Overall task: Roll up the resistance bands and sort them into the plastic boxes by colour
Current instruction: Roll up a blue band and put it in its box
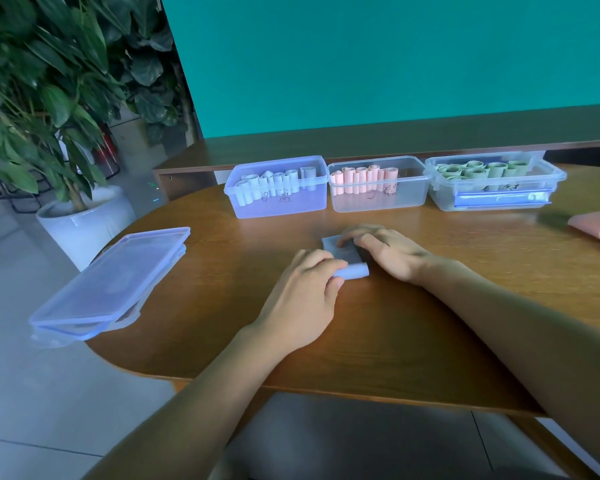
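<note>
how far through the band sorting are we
Done: the left box holds pale blue rolls, the middle box pink rolls, the right box green rolls. In hand: the left hand and right hand are rolling a pale blue band on the table. Left: finishing and boxing it, plus pink bands at the right edge.

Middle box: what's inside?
The middle box holds pink rolled bands standing along its back wall. The front half looks bare; dark writing on the front wall is illegible.
</note>
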A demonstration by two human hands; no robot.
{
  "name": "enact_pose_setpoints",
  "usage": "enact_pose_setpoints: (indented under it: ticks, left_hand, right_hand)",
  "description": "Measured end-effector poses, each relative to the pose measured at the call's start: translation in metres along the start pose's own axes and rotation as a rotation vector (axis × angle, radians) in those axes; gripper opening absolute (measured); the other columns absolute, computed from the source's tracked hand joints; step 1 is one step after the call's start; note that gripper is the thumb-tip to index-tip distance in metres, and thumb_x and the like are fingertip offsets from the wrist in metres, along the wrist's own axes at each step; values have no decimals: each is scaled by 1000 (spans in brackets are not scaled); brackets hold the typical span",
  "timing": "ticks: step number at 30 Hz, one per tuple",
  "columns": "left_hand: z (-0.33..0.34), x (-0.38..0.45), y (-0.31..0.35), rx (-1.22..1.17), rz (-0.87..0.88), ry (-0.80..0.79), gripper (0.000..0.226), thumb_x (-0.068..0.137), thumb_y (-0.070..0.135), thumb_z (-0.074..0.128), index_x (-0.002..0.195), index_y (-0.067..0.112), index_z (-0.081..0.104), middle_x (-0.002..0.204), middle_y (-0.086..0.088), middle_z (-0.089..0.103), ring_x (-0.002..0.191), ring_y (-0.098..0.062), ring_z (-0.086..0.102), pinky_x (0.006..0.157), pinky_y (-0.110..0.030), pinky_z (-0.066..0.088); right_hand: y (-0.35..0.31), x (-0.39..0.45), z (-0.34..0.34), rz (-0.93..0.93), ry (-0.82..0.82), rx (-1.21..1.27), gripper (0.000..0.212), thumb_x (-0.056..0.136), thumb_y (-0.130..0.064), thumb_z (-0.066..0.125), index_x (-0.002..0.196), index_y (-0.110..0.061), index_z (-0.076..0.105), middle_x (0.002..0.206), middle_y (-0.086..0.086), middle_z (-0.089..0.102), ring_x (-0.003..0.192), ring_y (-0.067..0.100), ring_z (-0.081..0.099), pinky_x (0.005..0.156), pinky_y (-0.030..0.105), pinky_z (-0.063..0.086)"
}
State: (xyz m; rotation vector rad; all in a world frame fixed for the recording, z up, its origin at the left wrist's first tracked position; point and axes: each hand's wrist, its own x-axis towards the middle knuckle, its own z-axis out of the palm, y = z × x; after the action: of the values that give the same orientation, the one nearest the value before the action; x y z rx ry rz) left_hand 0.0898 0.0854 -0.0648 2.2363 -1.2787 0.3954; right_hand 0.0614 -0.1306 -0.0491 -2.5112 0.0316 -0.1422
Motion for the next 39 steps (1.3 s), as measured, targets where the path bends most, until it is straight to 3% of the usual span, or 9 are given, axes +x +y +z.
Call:
enact_pose_setpoints:
  ticks: [7,11,15,17,22,28,35,37,39]
  left_hand:
    - [6,18,-9,48,-52,-41,41,101,41,53,133,16,63,114,7,43,112,-9,39,99,-30,44]
    - [10,27,-14,0,-40,7,32,102,32,56,121,12,71,107,5,43,102,-5,36,97,-28,42]
    - [9,29,-14,-51,-61,-11,36,100,31,59,133,18,65,110,6,51,98,0,39,92,-15,33]
    - [7,29,-15,-60,-54,8,36,99,32,61,134,25,63,107,5,58,97,-5,47,88,-20,39]
    - [8,29,-15,-12,-17,86,12,97,28,63,102,22,72,95,1,60,96,-16,52,80,-40,49]
    - [9,30,-16,91,-34,78,40,95,43,63,125,16,70,111,1,51,103,-13,48,85,-29,50]
    - [14,39,-26,53,-4,21,29,101,23,58,120,5,70,113,-2,48,103,-11,40,96,-29,42]
    - [14,41,-27,2,-50,-20,32,103,24,55,128,9,66,115,-1,49,104,-9,43,96,-20,36]
    - [13,43,-27,-7,-65,-37,37,103,24,54,139,20,58,117,-2,55,107,-14,49,96,-24,38]
  right_hand:
    - [4,3,-1,94,10,128,64,79,-64,11,110,-55,67,147,-19,50,141,9,36,122,44,20]
    - [3,3,-1,90,10,138,67,77,-64,12,112,-52,67,148,-18,50,140,10,37,122,43,21]
    - [1,2,-2,83,6,125,62,83,-60,12,112,-50,66,148,-17,50,140,11,37,121,43,22]
    - [-1,2,-2,92,1,122,54,86,-56,13,107,-53,63,149,-15,50,139,13,38,120,43,24]
    - [0,3,-2,83,0,123,58,88,-56,14,111,-50,67,143,-17,54,133,11,43,119,44,26]
    - [1,2,-1,91,2,111,66,81,-62,10,116,-52,65,144,-19,53,135,12,41,119,46,25]
    - [-3,1,-2,74,10,142,59,80,-60,11,103,-58,65,142,-19,55,135,11,42,120,43,25]
    - [-1,1,-2,86,20,152,59,80,-59,12,102,-57,66,142,-19,55,135,11,41,120,44,25]
    - [-2,1,-2,90,28,165,59,82,-59,13,104,-57,67,142,-19,55,135,10,42,120,44,25]
